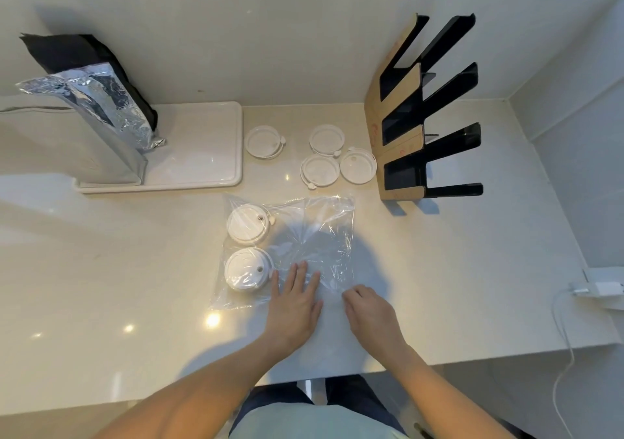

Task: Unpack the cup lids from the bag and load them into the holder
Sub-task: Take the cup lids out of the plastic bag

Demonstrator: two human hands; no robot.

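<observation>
A clear plastic bag point(314, 232) lies flat on the counter with two white cup lids point(248, 224) point(248, 269) inside at its left side. My left hand point(295, 298) presses flat on the bag's near edge with straight fingers. My right hand point(366, 307) pinches the bag's near right edge with curled fingers. Several loose white lids lie beyond the bag: one point(265, 141) by the tray and three clustered point(326, 139) point(320, 170) point(358, 165) beside the holder. The black lid holder point(425, 117) with a brown cardboard side stands at the right; no lids show in its slots.
A white tray point(202, 148) at the left back carries a silver foil bag point(101, 107) and a black bag point(77, 53). White walls border the counter at the back and right. A charger and white cable point(594, 290) sit at the right edge.
</observation>
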